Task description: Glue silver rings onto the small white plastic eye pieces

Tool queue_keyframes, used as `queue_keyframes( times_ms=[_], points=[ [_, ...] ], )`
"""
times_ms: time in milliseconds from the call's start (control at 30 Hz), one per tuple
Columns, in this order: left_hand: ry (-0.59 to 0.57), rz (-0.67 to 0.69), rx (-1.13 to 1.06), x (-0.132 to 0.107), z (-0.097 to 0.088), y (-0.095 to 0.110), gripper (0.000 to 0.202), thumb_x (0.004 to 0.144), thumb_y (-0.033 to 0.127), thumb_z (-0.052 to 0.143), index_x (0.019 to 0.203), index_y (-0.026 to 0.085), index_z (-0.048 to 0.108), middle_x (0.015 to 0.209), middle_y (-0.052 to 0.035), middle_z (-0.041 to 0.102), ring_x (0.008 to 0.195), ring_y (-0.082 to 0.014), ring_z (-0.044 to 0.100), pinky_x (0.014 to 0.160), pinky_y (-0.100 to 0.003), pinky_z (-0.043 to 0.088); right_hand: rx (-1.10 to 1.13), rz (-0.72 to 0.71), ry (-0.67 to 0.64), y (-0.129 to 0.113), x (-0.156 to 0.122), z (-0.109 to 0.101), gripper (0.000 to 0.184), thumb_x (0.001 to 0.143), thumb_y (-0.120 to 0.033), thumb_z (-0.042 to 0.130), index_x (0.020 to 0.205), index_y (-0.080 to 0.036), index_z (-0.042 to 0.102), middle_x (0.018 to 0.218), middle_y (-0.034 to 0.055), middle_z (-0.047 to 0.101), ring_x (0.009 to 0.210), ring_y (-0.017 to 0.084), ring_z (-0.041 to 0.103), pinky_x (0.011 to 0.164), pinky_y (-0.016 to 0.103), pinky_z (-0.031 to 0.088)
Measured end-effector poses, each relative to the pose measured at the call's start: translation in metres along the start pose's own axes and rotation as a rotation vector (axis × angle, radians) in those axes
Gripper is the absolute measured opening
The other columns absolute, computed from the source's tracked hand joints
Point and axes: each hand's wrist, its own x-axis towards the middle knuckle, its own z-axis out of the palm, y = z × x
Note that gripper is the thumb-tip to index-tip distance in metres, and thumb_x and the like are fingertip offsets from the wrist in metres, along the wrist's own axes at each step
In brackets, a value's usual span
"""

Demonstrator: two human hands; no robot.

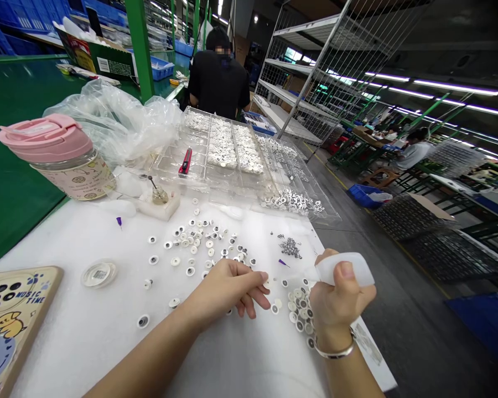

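Observation:
My left hand (228,290) rests over a white foam sheet (87,337), its loosely curled fingers beside a small white plastic googly eye (267,283). Many such eyes and white backing discs lie scattered around it. My right hand (340,298) grips a soft white plastic squeeze bottle (348,269), its tip pointing left. Beneath that hand lies a dense cluster of small eyes (301,312), partly hidden by my wrist. A metal bracelet circles my right wrist.
Beyond the sheet stand a clear compartmented tray of eye parts (222,145), a red utility knife (185,161), a pink-lidded tumbler (53,157) and a plastic bag (116,124). A co-worker (218,77) in black stands past the tray. The floor lies right.

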Motion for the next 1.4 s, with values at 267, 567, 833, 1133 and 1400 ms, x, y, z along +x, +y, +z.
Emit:
queue_keyframes(
  times_ms=[267, 567, 833, 1133, 1400],
  points=[
    [-0.001, -0.009, 0.007, -0.0006, 0.0005, 0.0021, 0.034, 0.076, 0.039, 0.054, 0.068, 0.006, 0.06, 0.071, -0.0116, 0.064, 0.046, -0.0094, 0.052, 0.044, -0.018, 0.036, -0.039, 0.043, -0.076, -0.0017, -0.0048, -0.002, 0.042, 0.077, -0.021, 0.055, 0.046, -0.012, 0.027, 0.047, -0.0033, 0.019, 0.045, 0.005, 0.027, 0.047, 0.021, 0.029],
    [0.007, -0.014, -0.001, 0.0, 0.0009, 0.0016, 0.034, 0.075, 0.039, 0.056, 0.067, 0.006, 0.06, 0.07, -0.0118, 0.064, 0.045, -0.0093, 0.052, 0.042, -0.018, 0.036, -0.061, 0.031, -0.076, 0.0, -0.0066, -0.0025, 0.045, 0.076, -0.02, 0.056, 0.047, -0.012, 0.023, 0.047, -0.0036, 0.019, 0.046, 0.004, 0.029, 0.048, 0.02, 0.03],
    [0.007, -0.013, 0.005, 0.0003, 0.0008, 0.0014, 0.034, 0.075, 0.039, 0.056, 0.066, 0.006, 0.06, 0.07, -0.0118, 0.064, 0.045, -0.0093, 0.052, 0.043, -0.018, 0.037, -0.036, 0.019, -0.079, 0.002, -0.0052, -0.002, 0.043, 0.075, -0.02, 0.056, 0.046, -0.012, 0.025, 0.046, -0.0033, 0.019, 0.049, 0.007, 0.036, 0.05, 0.022, 0.033],
    [0.0, -0.012, -0.003, 0.0003, 0.0009, 0.002, 0.034, 0.075, 0.039, 0.056, 0.066, 0.006, 0.06, 0.07, -0.0116, 0.064, 0.045, -0.0091, 0.052, 0.042, -0.017, 0.036, -0.04, 0.015, -0.082, 0.0015, -0.0066, -0.0035, 0.041, 0.076, -0.019, 0.056, 0.047, -0.011, 0.027, 0.048, -0.0033, 0.021, 0.046, 0.004, 0.029, 0.046, 0.02, 0.03],
    [0.003, -0.02, 0.01, 0.0005, 0.002, 0.0027, 0.034, 0.075, 0.038, 0.056, 0.069, 0.006, 0.062, 0.067, -0.0112, 0.064, 0.044, -0.0086, 0.051, 0.041, -0.016, 0.036, -0.069, -0.026, -0.101, -0.0002, -0.0068, -0.0037, 0.04, 0.076, -0.017, 0.055, 0.046, -0.011, 0.028, 0.047, -0.0034, 0.022, 0.045, 0.004, 0.028, 0.046, 0.02, 0.03]
  ],
)
